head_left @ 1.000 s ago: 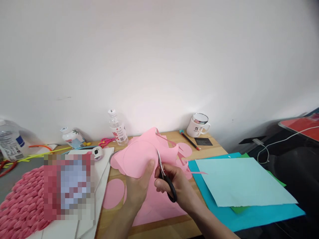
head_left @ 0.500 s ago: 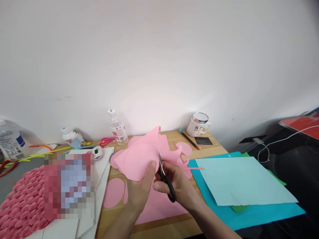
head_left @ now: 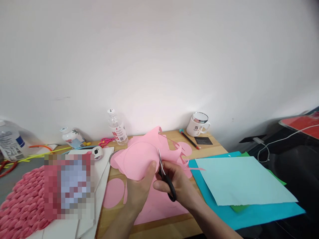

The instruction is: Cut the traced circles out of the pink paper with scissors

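Observation:
My left hand [head_left: 138, 190] pinches a sheet of pink paper [head_left: 139, 156] marked with a circle and holds it up above the wooden table [head_left: 174, 229]. My right hand [head_left: 177, 186] grips black-handled scissors [head_left: 165, 176] whose blades cut into the paper's right side along the circle. Curled pink offcut strips [head_left: 179, 153] hang from the cut edge. Under my hands lies another pink sheet [head_left: 159, 205], and a cut pink disc [head_left: 113, 193] sits to its left.
Light blue [head_left: 239, 181], teal [head_left: 249, 217] and green sheets lie stacked at right. A white mug [head_left: 198, 124], a pen [head_left: 189, 140] and a black card stand at the back. A water bottle [head_left: 117, 127], white boards [head_left: 99, 172] and pink knitted yarn [head_left: 22, 202] are to the left.
The pink sheet has turned a little in my left hand and the scissors have advanced slightly along the circle. The hanging strips have shifted.

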The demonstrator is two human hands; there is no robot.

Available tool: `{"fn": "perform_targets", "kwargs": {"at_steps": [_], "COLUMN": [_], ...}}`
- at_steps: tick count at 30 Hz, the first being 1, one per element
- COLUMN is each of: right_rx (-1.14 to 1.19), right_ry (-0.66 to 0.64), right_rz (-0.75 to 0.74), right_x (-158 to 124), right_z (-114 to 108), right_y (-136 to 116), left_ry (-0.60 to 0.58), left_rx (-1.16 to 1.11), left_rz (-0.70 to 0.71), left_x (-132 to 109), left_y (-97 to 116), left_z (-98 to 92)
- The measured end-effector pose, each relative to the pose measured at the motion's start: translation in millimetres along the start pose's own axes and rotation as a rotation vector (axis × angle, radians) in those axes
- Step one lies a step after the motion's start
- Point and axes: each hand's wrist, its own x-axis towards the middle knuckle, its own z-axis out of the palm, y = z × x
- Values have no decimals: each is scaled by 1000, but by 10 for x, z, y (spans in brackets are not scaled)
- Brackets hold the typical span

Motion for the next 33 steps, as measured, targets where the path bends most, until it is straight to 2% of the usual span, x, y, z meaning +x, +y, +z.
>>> {"fn": "perform_targets", "kwargs": {"at_steps": [16, 24, 33], "right_rx": [2, -50, -128], "right_ry": [7, 51, 104], "right_rz": [34, 57, 164], "right_x": [-6, -6, -41], "right_z": [3, 15, 62], "right_y": [-15, -19, -189], "left_ry": [-32, -35, -2], "left_rx": [69, 95, 49], "left_rz": [2, -20, 29], "left_x": [48, 47, 56], "left_y": [-12, -19, -17], "left_z": [-67, -90, -83]}}
